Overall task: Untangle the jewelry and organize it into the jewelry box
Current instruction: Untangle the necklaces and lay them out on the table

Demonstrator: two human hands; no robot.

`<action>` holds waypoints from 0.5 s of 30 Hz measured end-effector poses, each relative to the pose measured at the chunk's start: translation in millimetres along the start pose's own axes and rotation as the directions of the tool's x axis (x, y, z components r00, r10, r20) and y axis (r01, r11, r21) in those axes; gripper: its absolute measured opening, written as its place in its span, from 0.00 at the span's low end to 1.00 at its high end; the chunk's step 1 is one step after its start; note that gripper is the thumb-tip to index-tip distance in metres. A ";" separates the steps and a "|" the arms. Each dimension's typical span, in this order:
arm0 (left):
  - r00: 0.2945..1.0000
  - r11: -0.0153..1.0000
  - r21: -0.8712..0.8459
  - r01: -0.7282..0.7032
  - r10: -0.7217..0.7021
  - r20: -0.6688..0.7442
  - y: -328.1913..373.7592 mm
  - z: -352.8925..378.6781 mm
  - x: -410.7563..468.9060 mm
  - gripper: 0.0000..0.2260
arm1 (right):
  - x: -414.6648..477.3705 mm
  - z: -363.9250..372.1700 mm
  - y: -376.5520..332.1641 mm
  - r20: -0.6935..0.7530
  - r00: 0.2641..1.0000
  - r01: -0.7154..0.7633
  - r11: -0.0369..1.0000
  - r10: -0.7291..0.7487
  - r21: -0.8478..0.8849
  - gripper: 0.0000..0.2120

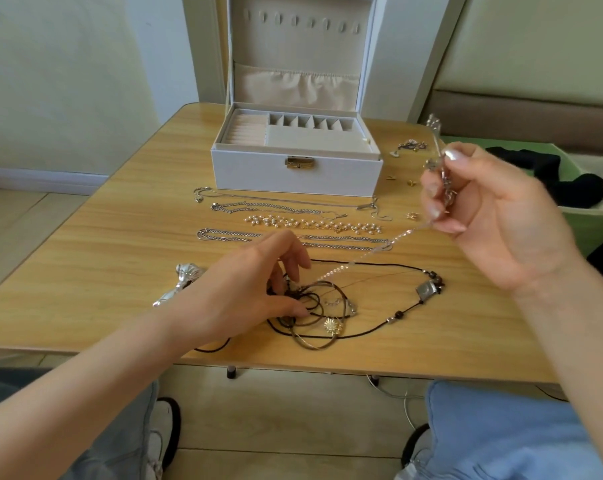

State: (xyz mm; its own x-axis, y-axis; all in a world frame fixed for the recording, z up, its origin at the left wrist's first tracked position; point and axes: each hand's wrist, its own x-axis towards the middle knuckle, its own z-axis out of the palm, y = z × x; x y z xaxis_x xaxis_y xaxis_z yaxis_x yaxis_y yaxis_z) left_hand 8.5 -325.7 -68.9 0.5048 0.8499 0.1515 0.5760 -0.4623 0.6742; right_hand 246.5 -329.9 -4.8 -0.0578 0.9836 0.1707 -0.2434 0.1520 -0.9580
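Observation:
A tangle of black cords and thin chains [322, 311] lies near the table's front edge, with a gold flower pendant [333, 325] and a square silver pendant [426, 289] in it. My left hand [255, 289] rests on the tangle's left side, its fingers curled into the cords. My right hand [490, 209] is raised above the table at the right and pinches a silver beaded chain [372, 251] that runs down to the tangle. The white jewelry box [296, 171] stands open at the back. Straightened necklaces, among them a pearl strand [314, 224], lie in rows before it.
A silver ornament [180, 282] lies left of my left hand. Small earrings and a chain cluster [411, 145] sit right of the box. A green bin with dark cloth [577, 188] stands beyond the wooden table's [120, 237] right edge. My knees are below the front edge.

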 end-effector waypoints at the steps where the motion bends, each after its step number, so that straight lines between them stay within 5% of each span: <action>1: 1.000 1.000 0.000 0.004 -0.004 0.003 -0.6 -0.9 -1.7 0.19 | -0.6 -2.0 -0.4 -0.016 1.000 0.009 1.000 -0.009 0.014 0.02; 7: 1.000 1.000 0.019 -0.002 0.002 0.004 -1.6 -4.9 -8.6 0.20 | -2.1 -12.1 1.7 -0.136 0.988 0.078 0.997 -0.076 0.009 0.06; 15: 1.000 0.998 0.063 -0.004 0.005 -0.008 0.3 -7.6 -9.5 0.18 | -5.4 -7.7 5.8 -0.007 0.999 -0.048 0.908 0.050 -0.417 0.08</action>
State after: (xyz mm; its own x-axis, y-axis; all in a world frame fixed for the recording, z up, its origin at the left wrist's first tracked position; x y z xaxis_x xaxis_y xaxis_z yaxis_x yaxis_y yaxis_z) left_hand -1.0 -332.0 -64.7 0.5024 0.8496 0.1602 0.6130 -0.4807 0.6270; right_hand 252.8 -333.6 -13.1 -0.0628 0.9906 0.1211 0.1851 0.1308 -0.9740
